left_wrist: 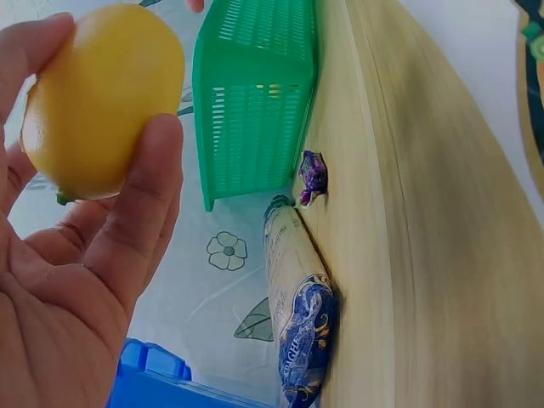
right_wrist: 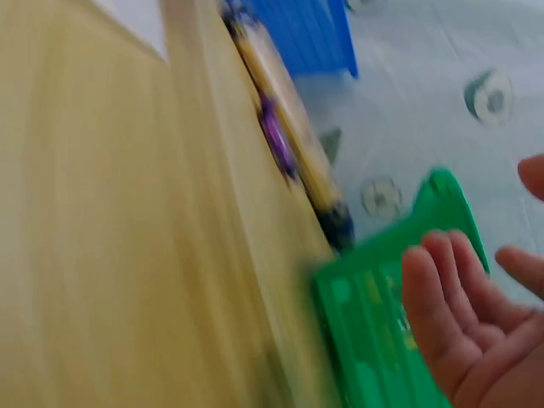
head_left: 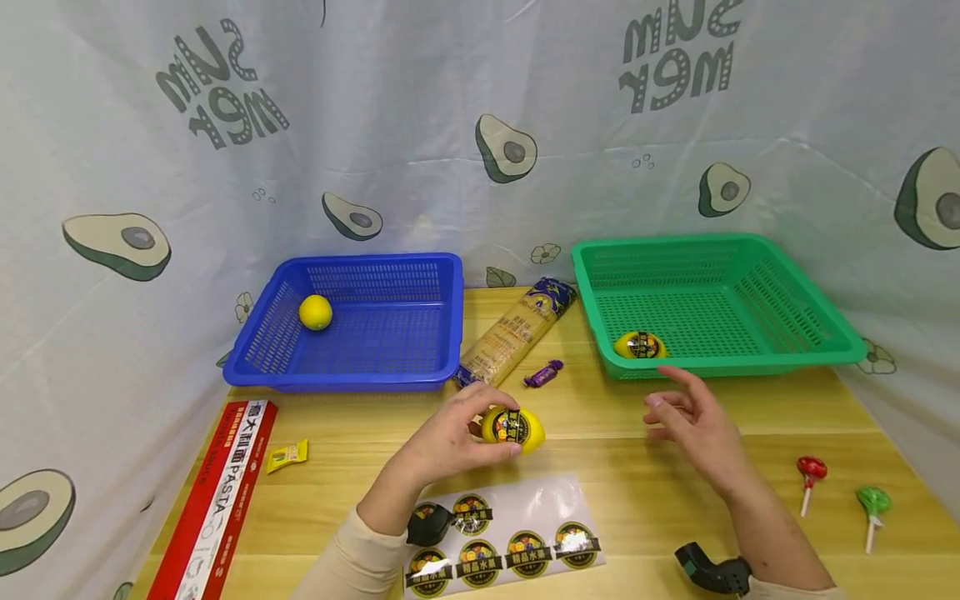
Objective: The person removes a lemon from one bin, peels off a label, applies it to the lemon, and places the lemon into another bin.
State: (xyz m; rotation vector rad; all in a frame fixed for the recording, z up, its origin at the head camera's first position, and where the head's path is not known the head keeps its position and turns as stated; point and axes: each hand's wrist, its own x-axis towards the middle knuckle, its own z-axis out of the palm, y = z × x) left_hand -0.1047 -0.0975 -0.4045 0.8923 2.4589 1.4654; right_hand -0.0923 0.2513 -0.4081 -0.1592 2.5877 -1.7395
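My left hand (head_left: 459, 435) grips a yellow lemon (head_left: 529, 430) above the table, thumb and fingers around it. A round black fruit sticker shows on the lemon's upper side in the head view. From the left wrist, the same lemon (left_wrist: 106, 98) looks plain, with a small green stem end. My right hand (head_left: 701, 433) hovers in front of the green basket (head_left: 720, 367), fingers loosely bent and holding nothing. Inside that basket, by its near left corner, lies another stickered lemon (head_left: 640, 345). Below the left hand, a sheet of round stickers (head_left: 536, 508) lies on the table.
A blue basket (head_left: 367, 387) at the back left holds a plain lemon (head_left: 315, 312). Between the baskets lie a spaghetti pack (head_left: 513, 333) and a purple candy (head_left: 543, 373). A red pasta box (head_left: 213, 500) and yellow candy (head_left: 287, 456) lie left; red (head_left: 812, 468) and green lollipops (head_left: 873, 500) lie right.
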